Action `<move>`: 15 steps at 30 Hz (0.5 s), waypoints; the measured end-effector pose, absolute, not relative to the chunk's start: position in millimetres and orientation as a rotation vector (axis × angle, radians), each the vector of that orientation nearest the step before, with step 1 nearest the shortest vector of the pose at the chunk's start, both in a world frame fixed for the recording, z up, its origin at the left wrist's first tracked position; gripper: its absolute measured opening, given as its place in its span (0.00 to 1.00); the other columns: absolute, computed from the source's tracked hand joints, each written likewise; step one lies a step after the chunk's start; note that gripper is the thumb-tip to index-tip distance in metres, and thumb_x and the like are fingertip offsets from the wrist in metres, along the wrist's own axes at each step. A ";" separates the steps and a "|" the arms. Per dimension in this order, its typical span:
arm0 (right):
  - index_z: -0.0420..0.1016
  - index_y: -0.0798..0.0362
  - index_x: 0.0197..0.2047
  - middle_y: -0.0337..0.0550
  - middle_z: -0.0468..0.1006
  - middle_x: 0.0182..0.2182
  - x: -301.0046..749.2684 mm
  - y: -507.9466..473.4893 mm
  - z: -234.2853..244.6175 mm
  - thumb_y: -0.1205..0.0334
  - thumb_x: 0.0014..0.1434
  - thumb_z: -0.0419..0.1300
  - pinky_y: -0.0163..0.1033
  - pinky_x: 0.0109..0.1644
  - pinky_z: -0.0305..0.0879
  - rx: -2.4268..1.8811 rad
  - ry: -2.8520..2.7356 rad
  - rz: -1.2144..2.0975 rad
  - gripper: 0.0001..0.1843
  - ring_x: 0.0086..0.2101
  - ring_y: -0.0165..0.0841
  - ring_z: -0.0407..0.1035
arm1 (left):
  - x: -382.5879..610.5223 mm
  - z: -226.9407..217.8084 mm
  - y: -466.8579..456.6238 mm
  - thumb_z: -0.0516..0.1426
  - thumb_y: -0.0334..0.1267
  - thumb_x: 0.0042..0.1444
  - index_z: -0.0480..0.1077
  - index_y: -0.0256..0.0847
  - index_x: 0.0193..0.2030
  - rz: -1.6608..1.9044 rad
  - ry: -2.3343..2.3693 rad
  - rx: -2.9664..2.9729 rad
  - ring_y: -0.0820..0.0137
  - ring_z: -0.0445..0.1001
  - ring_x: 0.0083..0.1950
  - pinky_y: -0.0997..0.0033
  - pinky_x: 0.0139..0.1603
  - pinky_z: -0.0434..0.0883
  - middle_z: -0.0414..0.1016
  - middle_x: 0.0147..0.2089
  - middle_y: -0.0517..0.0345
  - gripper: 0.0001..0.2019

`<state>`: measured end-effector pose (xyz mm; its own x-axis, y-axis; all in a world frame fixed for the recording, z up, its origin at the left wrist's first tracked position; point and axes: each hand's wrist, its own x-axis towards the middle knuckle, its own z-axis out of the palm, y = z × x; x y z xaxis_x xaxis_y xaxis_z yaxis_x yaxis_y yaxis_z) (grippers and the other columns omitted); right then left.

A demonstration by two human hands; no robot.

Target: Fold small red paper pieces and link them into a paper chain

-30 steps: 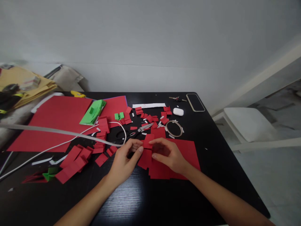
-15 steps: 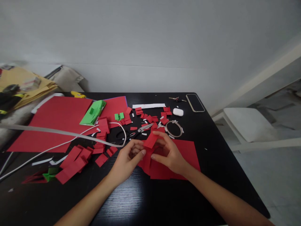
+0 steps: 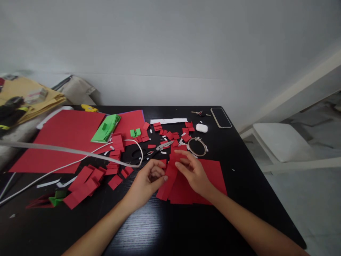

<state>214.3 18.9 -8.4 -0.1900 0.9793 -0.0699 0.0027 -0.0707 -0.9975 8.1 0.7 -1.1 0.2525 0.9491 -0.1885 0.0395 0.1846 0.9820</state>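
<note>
A folded red paper strip (image 3: 170, 179) stands slanted between my two hands, over red sheets (image 3: 205, 181) on the black table. My left hand (image 3: 147, 181) is at the strip's left edge, its fingers curled and its thumb tip against the paper. My right hand (image 3: 194, 174) has thumb and forefinger at the strip's upper end, the other fingers bent. Part of the grip is hidden behind the paper. Just beyond lie open scissors (image 3: 161, 146) and several small folded red pieces (image 3: 173, 135).
A ring-shaped roll of tape (image 3: 197, 147), a white earphone case (image 3: 201, 128), keys (image 3: 201, 113) and a phone (image 3: 221, 117) lie right. Left are folded green papers (image 3: 106, 128), large red paper (image 3: 64, 135), joined red folds (image 3: 85, 185) and a white cable (image 3: 71, 161).
The strip's folded upper end has come down and the strip now shows longer and flatter between my hands. My right thumb has moved up along it.
</note>
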 end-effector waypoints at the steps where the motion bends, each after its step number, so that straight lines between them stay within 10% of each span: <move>1: 0.74 0.45 0.58 0.44 0.82 0.47 215.0 20.0 -10.1 0.55 0.66 0.65 0.43 0.43 0.75 -1.189 -1.298 1.387 0.18 0.40 0.36 0.77 | 8.1 -1.4 0.2 0.66 0.39 0.57 0.70 0.40 0.46 0.872 1.113 1.197 0.73 0.71 0.35 0.72 0.39 0.69 0.73 0.34 0.62 0.14; 15: 0.70 0.46 0.50 0.33 0.73 0.28 214.6 18.8 -8.5 0.55 0.59 0.71 0.36 0.31 0.65 -1.174 -1.220 1.442 0.19 0.27 0.30 0.70 | 5.5 -2.7 -2.5 0.63 0.36 0.63 0.81 0.43 0.49 0.902 1.096 1.590 0.73 0.72 0.33 0.74 0.36 0.72 0.76 0.33 0.59 0.09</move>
